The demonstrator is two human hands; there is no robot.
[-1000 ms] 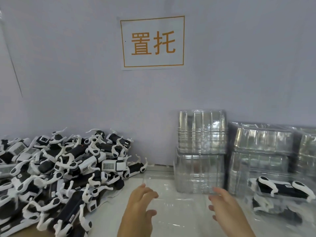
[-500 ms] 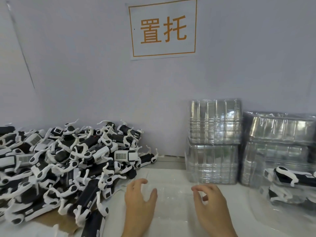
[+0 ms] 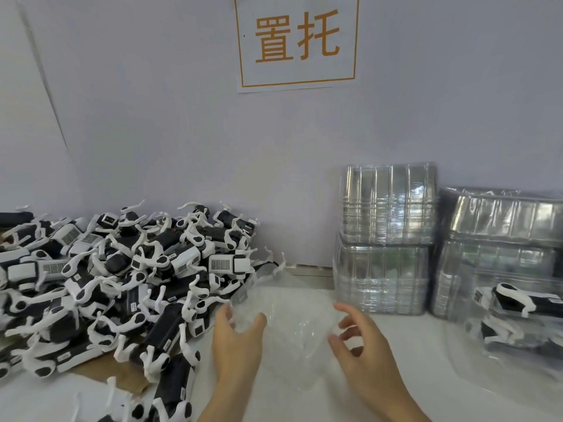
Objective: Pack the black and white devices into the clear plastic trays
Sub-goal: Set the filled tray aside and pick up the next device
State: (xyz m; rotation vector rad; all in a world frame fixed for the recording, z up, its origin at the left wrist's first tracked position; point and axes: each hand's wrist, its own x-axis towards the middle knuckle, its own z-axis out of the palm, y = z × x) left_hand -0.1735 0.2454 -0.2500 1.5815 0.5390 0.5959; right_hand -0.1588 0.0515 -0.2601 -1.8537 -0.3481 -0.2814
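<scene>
Both hands are holding one clear tray over the white table.

The left hand [image 3: 236, 342] is gripping the clear tray [image 3: 289, 324] by its left edge, thumb curled over it; the right hand [image 3: 361, 345] is pinching its right edge (the tray looks empty). Devices [image 3: 128, 287] are lying heaped at left. Empty tray stacks [image 3: 385, 239] are standing behind, and packed trays [image 3: 518, 315] are sitting at right.

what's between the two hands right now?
Head view: a clear plastic tray lies between them. The left hand grips its left edge; the right hand is at its right edge, grip unclear.
</scene>
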